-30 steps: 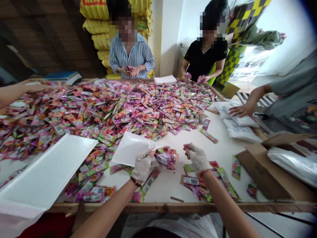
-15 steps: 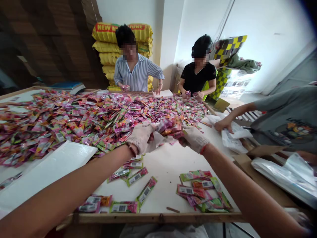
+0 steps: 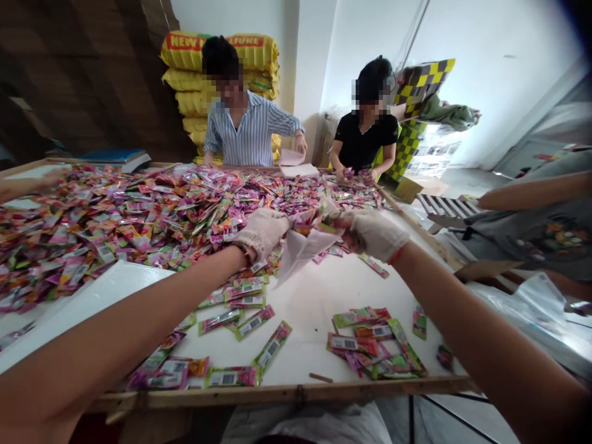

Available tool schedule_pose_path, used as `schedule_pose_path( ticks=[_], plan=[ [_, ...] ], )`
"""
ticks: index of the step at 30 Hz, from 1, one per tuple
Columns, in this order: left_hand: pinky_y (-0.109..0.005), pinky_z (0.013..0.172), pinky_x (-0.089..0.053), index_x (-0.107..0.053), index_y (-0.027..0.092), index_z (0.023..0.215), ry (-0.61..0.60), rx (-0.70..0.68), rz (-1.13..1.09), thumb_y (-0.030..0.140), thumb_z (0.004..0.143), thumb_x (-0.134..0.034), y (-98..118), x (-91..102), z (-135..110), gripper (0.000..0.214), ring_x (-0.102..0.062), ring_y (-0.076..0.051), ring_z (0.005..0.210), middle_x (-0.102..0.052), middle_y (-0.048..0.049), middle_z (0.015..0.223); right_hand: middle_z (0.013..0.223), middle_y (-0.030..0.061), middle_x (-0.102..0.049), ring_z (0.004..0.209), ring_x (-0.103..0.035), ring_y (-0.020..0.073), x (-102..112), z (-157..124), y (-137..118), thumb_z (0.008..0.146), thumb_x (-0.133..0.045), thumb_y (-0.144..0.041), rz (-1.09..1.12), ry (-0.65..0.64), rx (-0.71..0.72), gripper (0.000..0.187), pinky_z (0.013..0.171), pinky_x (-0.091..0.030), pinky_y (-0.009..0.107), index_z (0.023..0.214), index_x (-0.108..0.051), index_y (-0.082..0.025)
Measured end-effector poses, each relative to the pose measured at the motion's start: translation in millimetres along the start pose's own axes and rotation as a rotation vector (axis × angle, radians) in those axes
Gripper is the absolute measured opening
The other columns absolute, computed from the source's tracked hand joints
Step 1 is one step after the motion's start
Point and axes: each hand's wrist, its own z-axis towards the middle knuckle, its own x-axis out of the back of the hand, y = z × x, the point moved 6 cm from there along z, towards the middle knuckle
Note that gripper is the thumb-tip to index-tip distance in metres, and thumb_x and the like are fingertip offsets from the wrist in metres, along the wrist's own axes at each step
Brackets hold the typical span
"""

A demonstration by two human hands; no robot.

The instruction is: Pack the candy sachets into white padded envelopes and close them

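My left hand (image 3: 262, 231) wears a white glove and is closed on the top of a white bag (image 3: 300, 251) together with a bunch of colourful sachets (image 3: 309, 221). My right hand (image 3: 374, 234), also gloved, is closed on the other side of the same bunch and bag mouth. Both hands are stretched out over the near edge of the big sachet pile (image 3: 152, 216). The bag hangs down between them above the white table (image 3: 319, 293).
Loose sachets (image 3: 370, 342) lie near the table's wooden front edge (image 3: 287, 394). A white tray (image 3: 78, 308) sits front left. Two people stand at the far side, one handling a white bag (image 3: 296, 161). Another person (image 3: 541, 216) is at the right, with a carton beside them.
Both my hands reached forward from near the table's front edge to the pile, carrying the white bag and sachets. The right-hand person's arm lifted off the bags.
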Motion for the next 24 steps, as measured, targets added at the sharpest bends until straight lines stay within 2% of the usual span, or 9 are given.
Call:
schedule_pose_path(
  ticks=[2,6,9,12,15,18,19,21,24],
  plan=[
    [-0.022,0.045,-0.022,-0.051,0.016,0.048,0.005,-0.084,0.127,0.032,0.07,-0.064,9.7,1.0,4.7,0.029,-0.034,-0.007,0.045,-0.039,0.0057,0.043,0.038,-0.0032,-0.049,0.03,-0.04,0.0087,1.4,-6.2,-7.0,0.067,-0.065,-0.027,0.009,0.013,-0.01,0.013,0.03,-0.028,0.019,0.065,-0.056,-0.017],
    [-0.022,0.048,-0.024,-0.055,0.015,0.049,-0.011,-0.164,0.207,0.028,0.071,-0.062,20.8,-2.1,11.5,0.027,-0.033,-0.007,0.047,-0.04,0.0052,0.045,0.038,-0.0031,-0.049,0.031,-0.041,0.0088,1.1,-17.3,-15.1,0.069,-0.06,-0.026,-0.01,0.007,0.053,0.01,0.03,-0.029,0.019,0.068,-0.059,-0.016],
    [-0.022,0.048,-0.024,-0.056,0.014,0.048,-0.046,-0.153,0.356,0.022,0.069,-0.06,21.5,-6.5,16.5,0.022,-0.034,-0.008,0.047,-0.038,0.0048,0.043,0.038,-0.0021,-0.05,0.03,-0.042,0.0098,5.8,-26.8,-10.6,0.067,-0.058,-0.023,-0.143,0.061,0.055,0.009,0.03,-0.03,0.02,0.062,-0.056,-0.016],
    [-0.022,0.049,-0.025,-0.058,0.014,0.054,-0.074,-0.316,0.384,0.025,0.076,-0.054,30.4,-14.6,10.9,0.025,-0.038,-0.009,0.05,-0.041,0.004,0.048,0.042,-0.0012,-0.053,0.033,-0.045,0.0107,7.4,-42.1,1.7,0.072,-0.058,-0.028,-0.166,0.046,0.084,0.018,0.032,-0.032,0.021,0.059,-0.052,-0.018],
    [-0.022,0.052,-0.028,-0.063,0.014,0.061,-0.182,-0.484,0.477,0.028,0.079,-0.052,28.5,-39.4,-14.2,0.025,-0.044,-0.01,0.054,-0.05,0.002,0.055,0.044,-0.0004,-0.054,0.035,-0.047,0.0115,10.4,-63.5,39.5,0.077,-0.057,-0.035,-0.302,-0.002,0.004,0.026,0.035,-0.032,0.022,0.057,-0.051,-0.019],
    [-0.024,0.058,-0.035,-0.067,0.016,0.074,-0.322,-0.572,0.618,0.027,0.081,-0.053,3.3,-81.2,-57.9,0.02,-0.054,-0.013,0.065,-0.064,-0.0026,0.072,0.041,0.0,-0.05,0.035,-0.044,0.0111,18.3,-94.4,102.5,0.083,-0.053,-0.039,-0.671,-0.078,-0.174,0.036,0.038,-0.029,0.023,0.053,-0.051,-0.019],
    [-0.025,0.061,-0.037,-0.068,0.017,0.078,-0.348,-0.593,0.663,0.026,0.083,-0.052,-8.2,-95.8,-74.8,0.019,-0.057,-0.015,0.069,-0.066,-0.0042,0.078,0.043,-0.0001,-0.05,0.037,-0.044,0.0112,20.7,-106.4,121.6,0.085,-0.051,-0.04,-0.75,-0.085,-0.189,0.036,0.04,-0.029,0.024,0.056,-0.053,-0.019],
    [-0.027,0.062,-0.04,-0.068,0.019,0.084,-0.4,-0.611,0.748,0.025,0.086,-0.05,-33.2,-123.1,-107.8,0.019,-0.06,-0.017,0.072,-0.067,-0.0053,0.082,0.051,-0.0002,-0.054,0.045,-0.047,0.0123,21.1,-129.8,150.2,0.088,-0.047,-0.04,-0.782,-0.031,-0.137,0.033,0.045,-0.032,0.024,0.064,-0.056,-0.02],
    [-0.029,0.062,-0.043,-0.066,0.019,0.1,-0.424,-0.626,0.808,0.024,0.09,-0.047,-63.0,-149.1,-146.8,0.022,-0.062,-0.02,0.076,-0.066,-0.0062,0.085,0.07,0.0016,-0.064,0.065,-0.058,0.0151,-2.2,-155.1,175.5,0.091,-0.043,-0.035,-0.659,0.013,-0.021,0.027,0.059,-0.041,0.024,0.079,-0.062,-0.021]
  ],
)
